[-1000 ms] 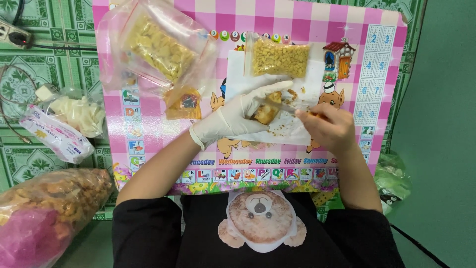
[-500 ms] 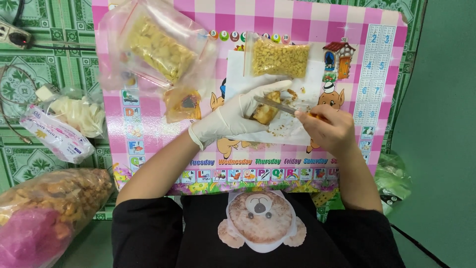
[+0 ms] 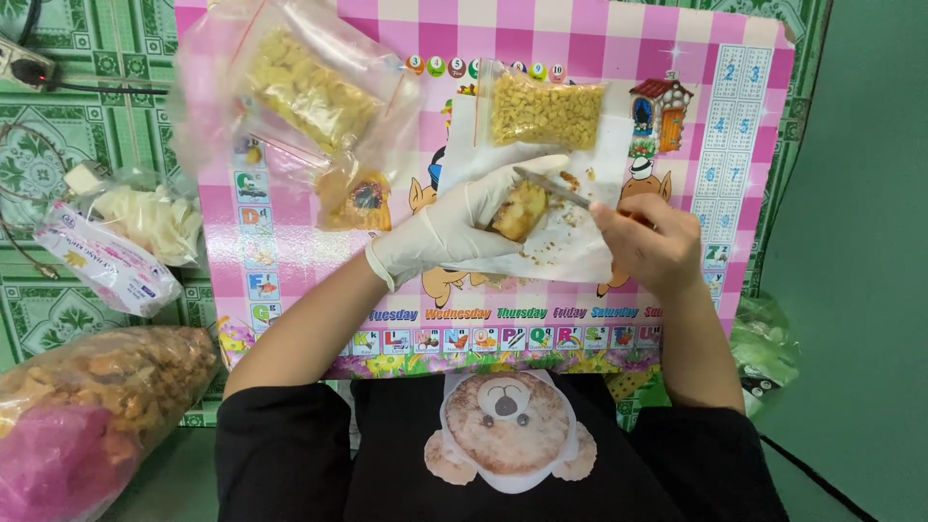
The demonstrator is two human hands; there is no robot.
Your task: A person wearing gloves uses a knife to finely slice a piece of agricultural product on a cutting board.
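Observation:
My left hand [image 3: 454, 227] wears a white glove and grips a yellowish-brown chunk of food [image 3: 520, 209] over a white sheet of paper [image 3: 565, 242]. My bare right hand [image 3: 646, 242] holds a small knife [image 3: 553, 188], its blade resting against the top of the chunk. Crumbs lie scattered on the paper around the chunk. A pile of small yellow cut pieces [image 3: 544, 111] lies in a clear bag at the paper's far edge.
A pink checked children's mat [image 3: 290, 290] covers the low table. Clear bags of yellow food [image 3: 307, 89] sit at its far left, with a small piece [image 3: 360, 198] below. Left on the green tiles: a tissue pack [image 3: 108, 263], glove bag [image 3: 145, 215], large snack bag [image 3: 92, 382].
The knife blade has shifted a little along the chunk while my gloved hand keeps hold. The piece by the bags and the rest look unchanged.

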